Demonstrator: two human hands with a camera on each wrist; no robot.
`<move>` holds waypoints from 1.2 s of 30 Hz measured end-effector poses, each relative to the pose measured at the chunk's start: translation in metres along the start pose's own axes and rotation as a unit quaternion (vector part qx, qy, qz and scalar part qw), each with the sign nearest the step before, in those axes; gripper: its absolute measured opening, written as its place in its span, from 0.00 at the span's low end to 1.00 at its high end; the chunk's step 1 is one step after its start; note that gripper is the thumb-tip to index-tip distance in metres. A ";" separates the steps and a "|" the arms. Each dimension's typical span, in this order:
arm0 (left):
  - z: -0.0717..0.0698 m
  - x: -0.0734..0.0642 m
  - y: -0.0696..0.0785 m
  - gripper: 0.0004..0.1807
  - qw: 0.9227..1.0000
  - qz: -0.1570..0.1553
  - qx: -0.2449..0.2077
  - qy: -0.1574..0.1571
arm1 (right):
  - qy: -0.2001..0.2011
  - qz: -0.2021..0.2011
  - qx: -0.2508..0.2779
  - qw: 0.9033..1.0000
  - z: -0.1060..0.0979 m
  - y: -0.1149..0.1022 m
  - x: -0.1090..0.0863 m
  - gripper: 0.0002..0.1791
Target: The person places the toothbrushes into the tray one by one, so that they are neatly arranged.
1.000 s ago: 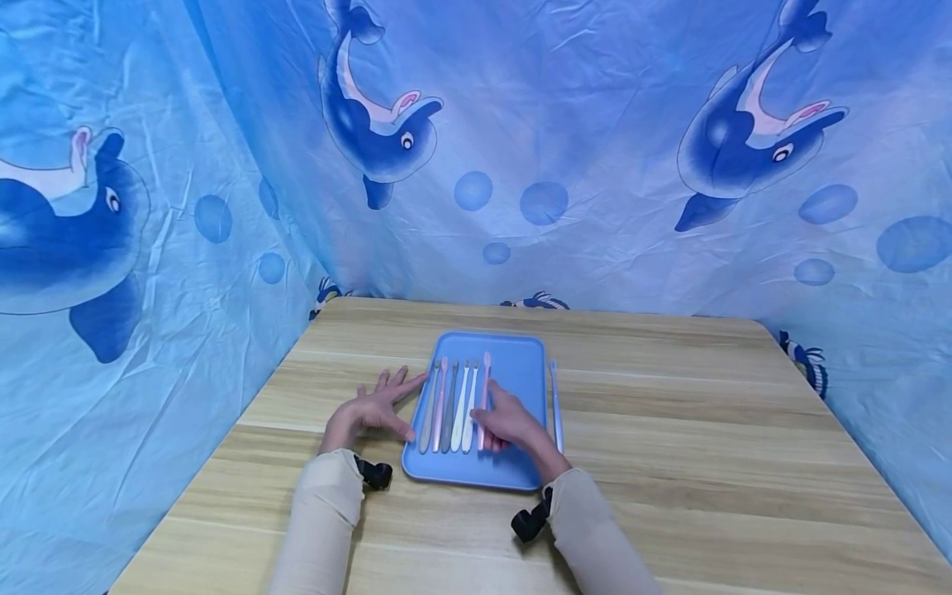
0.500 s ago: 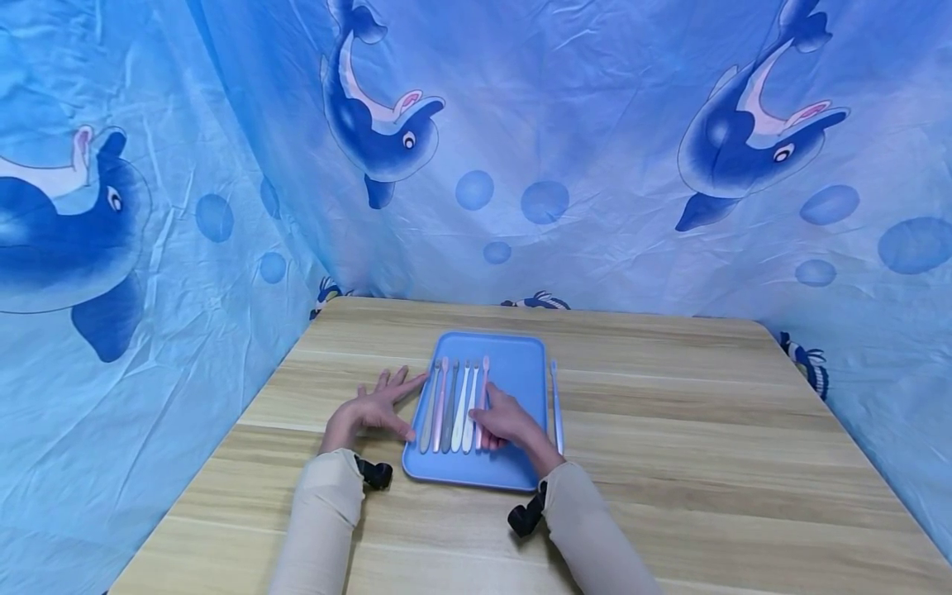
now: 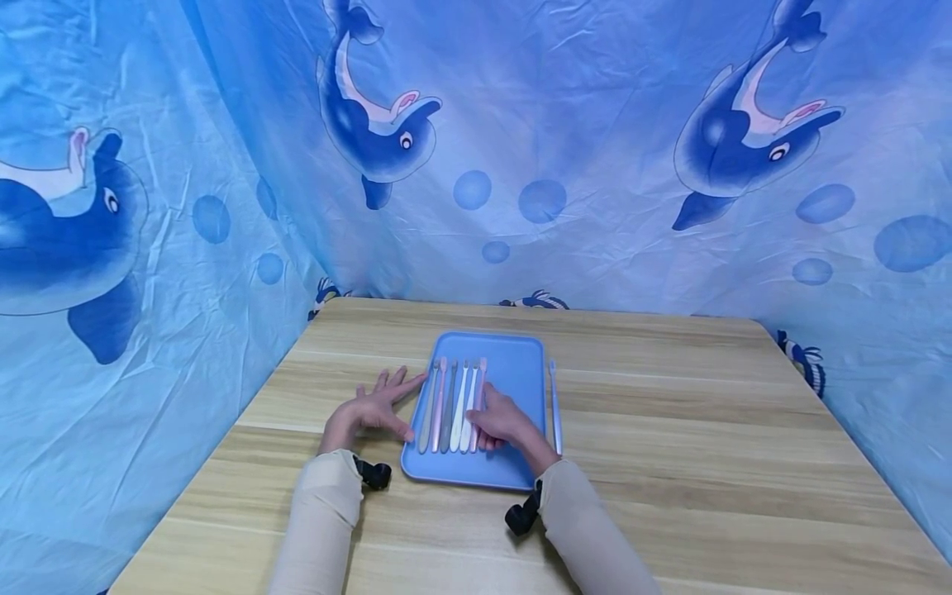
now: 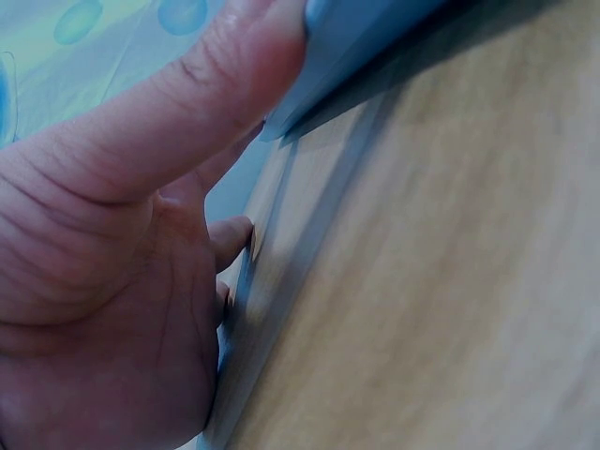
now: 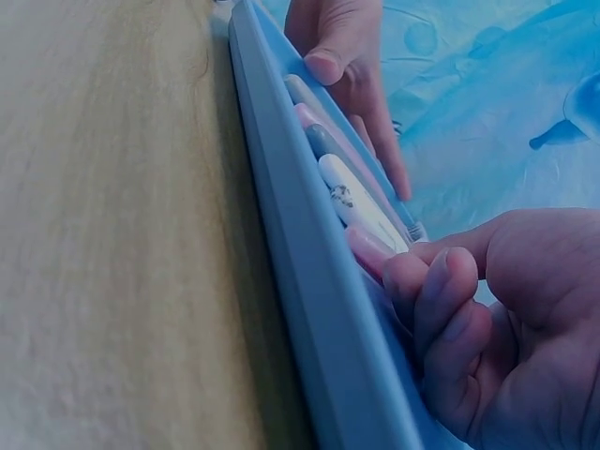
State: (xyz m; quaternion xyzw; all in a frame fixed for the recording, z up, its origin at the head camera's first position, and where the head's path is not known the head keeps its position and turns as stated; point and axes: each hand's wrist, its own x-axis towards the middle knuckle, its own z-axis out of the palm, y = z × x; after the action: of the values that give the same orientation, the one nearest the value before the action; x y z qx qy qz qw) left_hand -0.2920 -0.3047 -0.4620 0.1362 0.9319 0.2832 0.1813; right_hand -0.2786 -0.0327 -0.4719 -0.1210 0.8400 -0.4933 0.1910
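On a blue tray lies a row of toothbrushes, side by side with heads pointing away. From the left come a grey toothbrush, a pink one, a dark grey toothbrush and two white ones. At the row's right end, my right hand pinches a second pink toothbrush, whose handle lies close against the nearest white toothbrush in the right wrist view. My left hand is spread at the tray's left edge, thumb and index fingertip at the rim; it holds no toothbrush.
A bluish-purple toothbrush lies on the wooden table just right of the tray. Dolphin-printed blue cloth hangs behind and along the sides of the table. Both wrists carry small black cameras.
My right hand has slid the pink toothbrush leftward and slightly nearer, up beside the white ones. The left hand and the tray stay in place.
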 end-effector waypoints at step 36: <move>0.002 0.004 0.003 0.72 1.000 -0.003 0.000 0.001 | 0.007 0.000 0.010 1.000 -0.022 -0.001 -0.014 0.47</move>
State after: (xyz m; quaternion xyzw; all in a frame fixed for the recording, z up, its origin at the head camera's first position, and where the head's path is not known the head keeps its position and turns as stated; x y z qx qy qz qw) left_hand -0.2943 -0.3004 -0.4628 0.1329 0.9326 0.2823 0.1812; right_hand -0.2755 -0.0106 -0.4590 -0.1153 0.8361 -0.5029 0.1862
